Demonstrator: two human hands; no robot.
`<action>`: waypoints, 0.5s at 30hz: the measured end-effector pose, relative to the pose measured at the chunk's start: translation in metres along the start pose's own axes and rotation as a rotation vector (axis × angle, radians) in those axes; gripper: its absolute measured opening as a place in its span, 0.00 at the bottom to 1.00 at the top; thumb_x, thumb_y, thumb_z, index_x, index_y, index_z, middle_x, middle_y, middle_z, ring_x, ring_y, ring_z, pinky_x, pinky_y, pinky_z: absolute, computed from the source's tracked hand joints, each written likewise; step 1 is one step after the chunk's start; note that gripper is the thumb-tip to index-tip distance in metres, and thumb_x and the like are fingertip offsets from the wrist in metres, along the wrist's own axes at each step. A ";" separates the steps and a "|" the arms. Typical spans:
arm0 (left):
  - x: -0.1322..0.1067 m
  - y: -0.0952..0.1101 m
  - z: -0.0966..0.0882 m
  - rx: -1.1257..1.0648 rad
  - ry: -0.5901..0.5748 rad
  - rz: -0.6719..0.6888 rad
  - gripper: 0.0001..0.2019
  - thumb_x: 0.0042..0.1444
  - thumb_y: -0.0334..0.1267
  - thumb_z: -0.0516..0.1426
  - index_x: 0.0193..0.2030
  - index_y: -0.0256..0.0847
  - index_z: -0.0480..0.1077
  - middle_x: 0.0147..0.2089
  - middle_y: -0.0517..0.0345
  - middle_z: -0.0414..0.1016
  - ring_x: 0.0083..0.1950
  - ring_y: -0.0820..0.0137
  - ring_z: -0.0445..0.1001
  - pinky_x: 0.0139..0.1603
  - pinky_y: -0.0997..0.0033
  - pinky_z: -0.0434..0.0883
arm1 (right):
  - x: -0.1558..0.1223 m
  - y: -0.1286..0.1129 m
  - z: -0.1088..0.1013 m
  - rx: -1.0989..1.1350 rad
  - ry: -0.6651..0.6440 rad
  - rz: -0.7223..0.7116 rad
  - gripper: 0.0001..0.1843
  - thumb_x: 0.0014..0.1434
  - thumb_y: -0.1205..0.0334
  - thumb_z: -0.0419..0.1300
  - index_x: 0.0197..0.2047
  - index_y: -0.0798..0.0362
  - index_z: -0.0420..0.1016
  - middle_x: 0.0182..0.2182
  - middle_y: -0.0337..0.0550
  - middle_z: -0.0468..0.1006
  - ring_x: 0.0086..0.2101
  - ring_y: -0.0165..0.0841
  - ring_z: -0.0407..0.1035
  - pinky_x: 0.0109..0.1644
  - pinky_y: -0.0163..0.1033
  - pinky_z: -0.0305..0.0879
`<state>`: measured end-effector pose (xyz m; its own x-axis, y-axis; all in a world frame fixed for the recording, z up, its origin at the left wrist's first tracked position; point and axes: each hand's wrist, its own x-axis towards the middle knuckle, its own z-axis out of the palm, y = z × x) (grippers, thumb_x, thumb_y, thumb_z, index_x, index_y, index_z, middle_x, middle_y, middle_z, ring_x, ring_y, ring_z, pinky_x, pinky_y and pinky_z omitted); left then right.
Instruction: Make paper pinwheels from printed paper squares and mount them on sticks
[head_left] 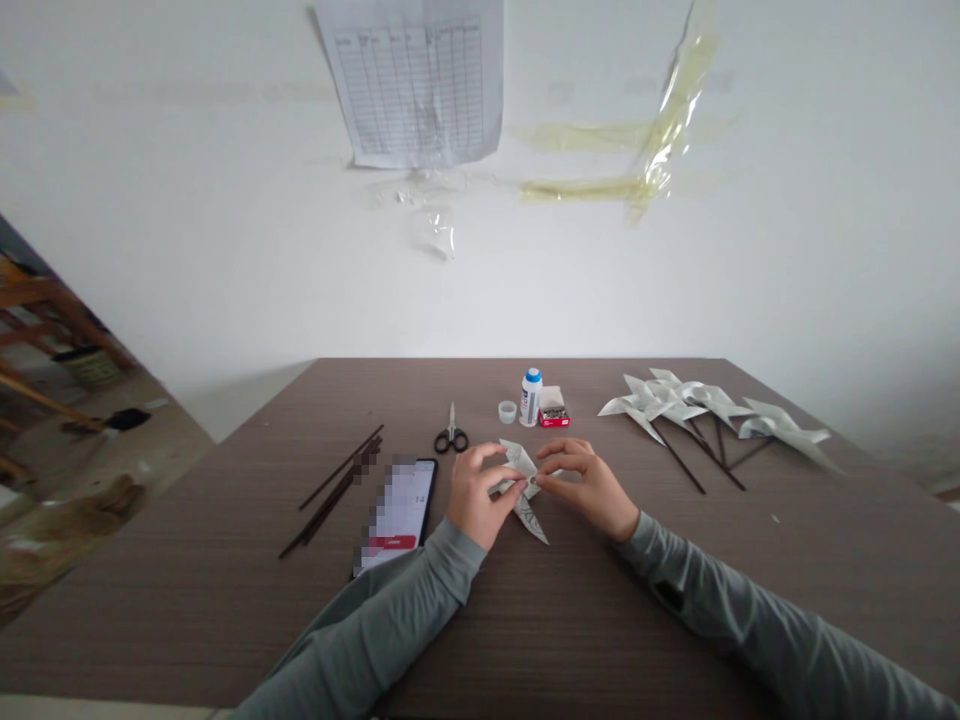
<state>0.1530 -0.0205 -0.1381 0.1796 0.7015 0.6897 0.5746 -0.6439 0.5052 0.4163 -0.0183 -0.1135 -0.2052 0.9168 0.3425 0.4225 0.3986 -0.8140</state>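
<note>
A white paper pinwheel (531, 520) with dark line markings is between my two hands, just above or on the table. My left hand (480, 490) pinches it near its centre with thumb and forefinger. From the other side, my right hand (589, 488) closes its thumb and forefinger at the same centre. Whether a pin or some other small piece is between the fingertips is too small to tell. Behind the hands stand a white glue bottle (529, 402) with a blue cap and a small red box (555, 418) of tiny metal pieces.
Scissors (451, 432) and a small clear cup (507, 412) lie beyond my hands. A phone (397, 515) rests by my left forearm, with dark sticks (337, 490) further left. Several finished pinwheels (660, 400) on sticks lie at the right. A white wall (480, 300) borders the table (637, 640).
</note>
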 end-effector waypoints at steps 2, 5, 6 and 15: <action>-0.001 -0.001 0.002 -0.019 -0.001 -0.003 0.06 0.66 0.35 0.84 0.43 0.53 0.97 0.64 0.43 0.97 0.67 0.40 0.95 0.73 0.32 0.92 | -0.002 -0.002 0.003 -0.018 0.011 0.011 0.07 0.66 0.51 0.86 0.37 0.40 0.98 0.56 0.51 0.97 0.66 0.59 0.83 0.80 0.68 0.76; 0.000 0.001 0.003 -0.036 -0.006 -0.018 0.06 0.66 0.35 0.84 0.42 0.52 0.97 0.64 0.43 0.97 0.67 0.41 0.95 0.74 0.33 0.92 | -0.003 -0.001 0.004 -0.039 0.003 0.019 0.07 0.68 0.52 0.86 0.38 0.41 0.98 0.56 0.51 0.96 0.66 0.58 0.83 0.80 0.67 0.76; 0.001 0.003 0.002 -0.039 -0.012 -0.026 0.06 0.66 0.35 0.83 0.41 0.52 0.96 0.64 0.43 0.97 0.67 0.41 0.95 0.74 0.33 0.92 | -0.003 -0.001 0.004 -0.045 0.001 0.013 0.08 0.68 0.52 0.86 0.38 0.41 0.98 0.56 0.51 0.96 0.65 0.57 0.83 0.80 0.66 0.76; 0.009 0.022 -0.006 0.011 -0.099 -0.149 0.09 0.66 0.32 0.80 0.37 0.51 0.94 0.71 0.44 0.95 0.76 0.39 0.89 0.84 0.25 0.86 | -0.006 0.013 0.010 -0.076 0.079 -0.192 0.07 0.73 0.52 0.86 0.40 0.38 0.99 0.51 0.50 0.95 0.59 0.56 0.86 0.70 0.64 0.86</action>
